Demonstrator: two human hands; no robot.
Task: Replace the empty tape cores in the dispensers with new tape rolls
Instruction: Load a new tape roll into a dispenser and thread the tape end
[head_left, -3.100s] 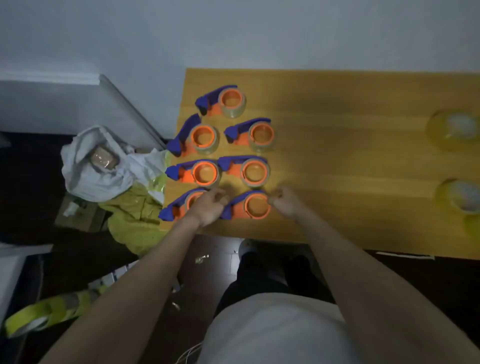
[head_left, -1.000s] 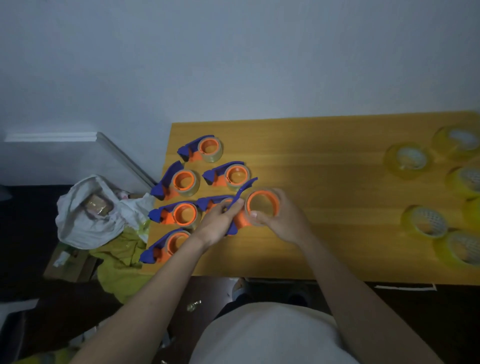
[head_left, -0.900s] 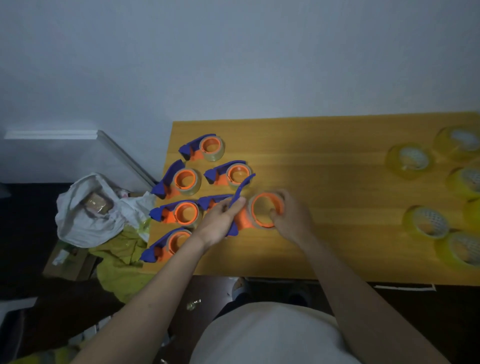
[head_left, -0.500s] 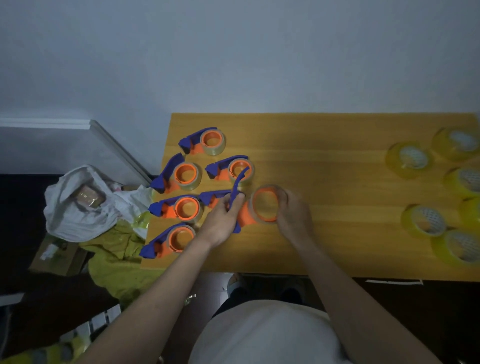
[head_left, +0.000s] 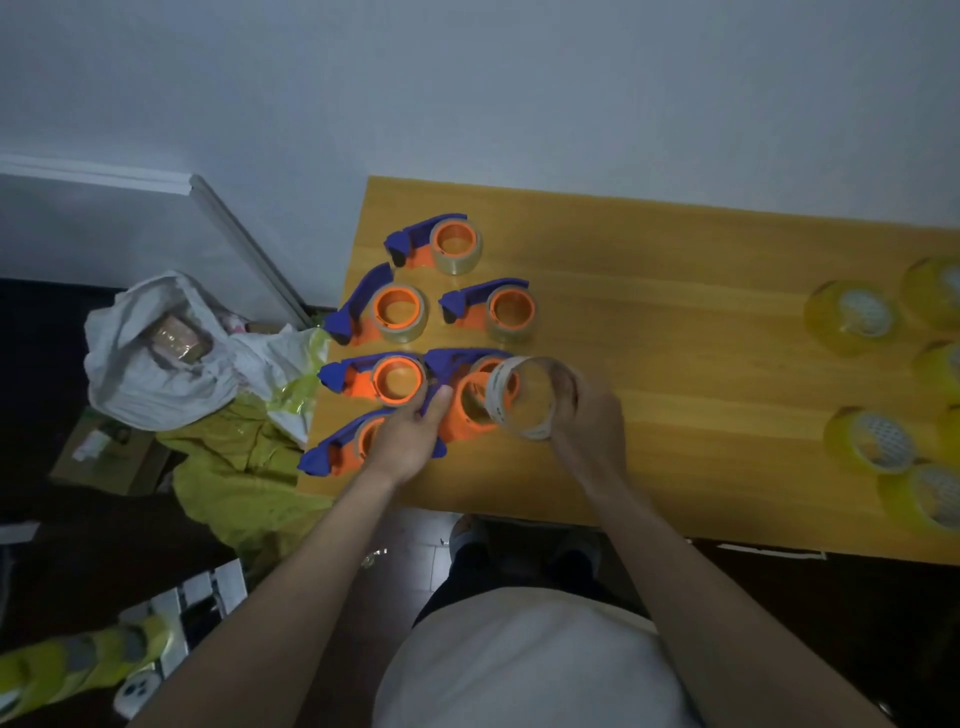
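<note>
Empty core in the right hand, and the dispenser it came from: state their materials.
Empty core: likely cardboard, a thin, matte, whitish ring with faint print. Dispenser held by the left hand: apparently moulded plastic, with uniform orange and blue colour and a smooth finish.

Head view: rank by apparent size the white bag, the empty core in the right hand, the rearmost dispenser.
1. white bag, clearly largest.
2. rearmost dispenser and empty core: about alike; the core is lifted nearer the camera, so unranked.

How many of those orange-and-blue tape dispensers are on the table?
6. One at the back, two in the next row, two more nearer, that last one partly hidden, and one under the left hand. A seventh dispenser is held up.
</note>
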